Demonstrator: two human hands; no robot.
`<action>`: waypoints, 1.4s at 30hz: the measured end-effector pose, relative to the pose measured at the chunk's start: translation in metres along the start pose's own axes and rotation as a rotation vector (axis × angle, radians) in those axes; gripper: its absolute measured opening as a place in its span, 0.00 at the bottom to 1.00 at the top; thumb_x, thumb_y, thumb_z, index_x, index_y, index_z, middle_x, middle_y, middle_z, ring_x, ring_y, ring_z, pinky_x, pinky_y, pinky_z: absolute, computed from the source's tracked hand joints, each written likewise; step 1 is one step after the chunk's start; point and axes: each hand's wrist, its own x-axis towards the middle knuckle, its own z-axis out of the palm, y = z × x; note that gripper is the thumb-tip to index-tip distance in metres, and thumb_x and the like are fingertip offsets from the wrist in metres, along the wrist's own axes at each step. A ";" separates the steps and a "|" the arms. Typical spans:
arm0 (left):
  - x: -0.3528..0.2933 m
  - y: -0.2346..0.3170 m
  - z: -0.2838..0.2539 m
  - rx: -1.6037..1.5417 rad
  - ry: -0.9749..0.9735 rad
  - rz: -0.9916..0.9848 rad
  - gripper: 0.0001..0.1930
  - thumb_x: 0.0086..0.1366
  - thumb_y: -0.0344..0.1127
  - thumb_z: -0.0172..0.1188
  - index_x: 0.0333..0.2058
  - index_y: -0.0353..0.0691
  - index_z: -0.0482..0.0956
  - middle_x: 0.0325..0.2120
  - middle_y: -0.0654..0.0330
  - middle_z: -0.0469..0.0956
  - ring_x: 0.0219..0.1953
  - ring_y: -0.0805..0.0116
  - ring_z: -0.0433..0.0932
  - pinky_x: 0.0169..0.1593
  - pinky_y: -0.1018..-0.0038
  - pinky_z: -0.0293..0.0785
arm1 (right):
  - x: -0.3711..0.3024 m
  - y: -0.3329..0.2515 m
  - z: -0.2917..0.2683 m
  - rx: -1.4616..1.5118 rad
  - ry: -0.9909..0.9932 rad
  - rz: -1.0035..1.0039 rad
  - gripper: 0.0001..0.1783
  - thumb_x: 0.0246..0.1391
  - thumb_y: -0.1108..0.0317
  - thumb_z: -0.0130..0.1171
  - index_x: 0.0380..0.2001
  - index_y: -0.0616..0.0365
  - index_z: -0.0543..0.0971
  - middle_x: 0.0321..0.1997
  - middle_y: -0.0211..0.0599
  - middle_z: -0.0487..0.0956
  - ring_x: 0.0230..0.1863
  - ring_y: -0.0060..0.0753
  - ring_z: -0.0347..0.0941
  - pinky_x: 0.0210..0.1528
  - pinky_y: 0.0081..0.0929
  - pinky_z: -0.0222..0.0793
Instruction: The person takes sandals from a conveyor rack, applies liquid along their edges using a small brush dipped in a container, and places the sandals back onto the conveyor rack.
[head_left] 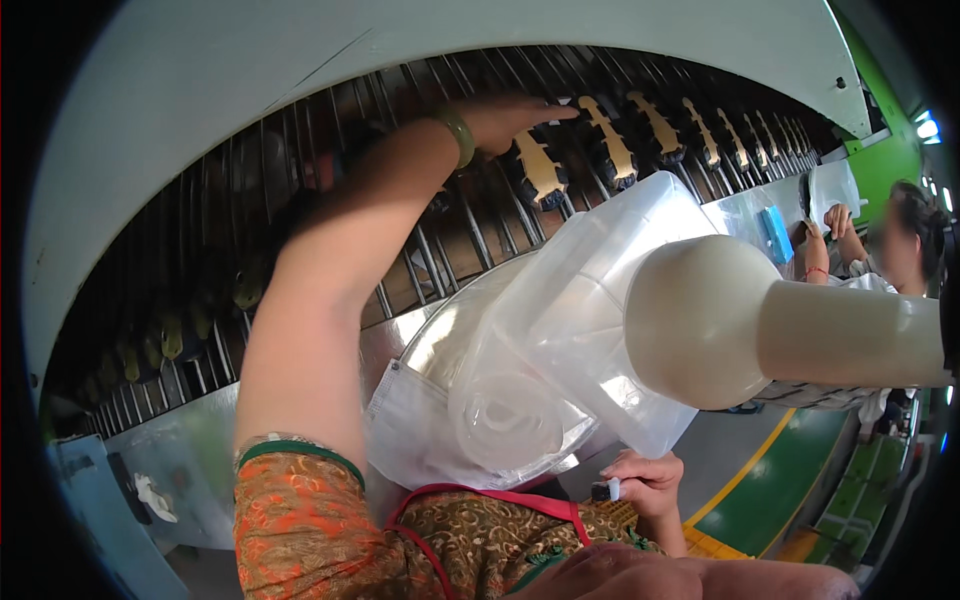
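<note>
My left arm stretches up over a row of metal rods. My left hand (505, 122) has its fingers extended, reaching among tan, notched pieces with dark lower ends. One such tan piece (540, 168) lies just below the fingers, and another tan piece (608, 138) is beside the fingertips; contact with either cannot be made out. Close to my body, my right hand (648, 482) is closed in a pinch on a small dark piece with a pale end (606, 490). The fingers partly cover it.
Clear plastic bins (600, 290) stand on a shiny round metal surface between my arms. A large beige bulb-shaped fixture (700, 320) blocks part of the right side. A pale machine panel (250, 60) overhangs the rods. At far right another person's hands (838, 218) work near a blue box (775, 235).
</note>
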 end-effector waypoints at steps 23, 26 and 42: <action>-0.190 0.125 -0.083 0.066 0.312 -0.440 0.48 0.41 0.25 0.59 0.65 0.54 0.53 0.46 0.48 0.75 0.48 0.51 0.75 0.49 0.65 0.72 | 0.002 -0.014 0.028 -0.023 0.025 -0.044 0.10 0.43 0.72 0.66 0.28 0.70 0.81 0.21 0.39 0.79 0.19 0.22 0.70 0.21 0.18 0.63; -0.249 0.149 -0.085 -0.284 0.528 -0.425 0.52 0.35 0.27 0.64 0.65 0.47 0.54 0.42 0.50 0.76 0.50 0.55 0.74 0.54 0.71 0.67 | 0.001 -0.032 0.034 -0.010 -0.032 -0.031 0.11 0.43 0.75 0.66 0.32 0.69 0.82 0.25 0.38 0.80 0.23 0.20 0.72 0.24 0.16 0.64; -0.362 0.242 0.011 -0.324 1.056 -0.028 0.49 0.40 0.25 0.66 0.63 0.33 0.51 0.39 0.51 0.76 0.41 0.63 0.77 0.50 0.73 0.70 | 0.007 -0.081 0.142 0.333 0.015 -0.051 0.19 0.46 0.75 0.63 0.45 0.66 0.77 0.27 0.31 0.77 0.22 0.13 0.66 0.23 0.10 0.59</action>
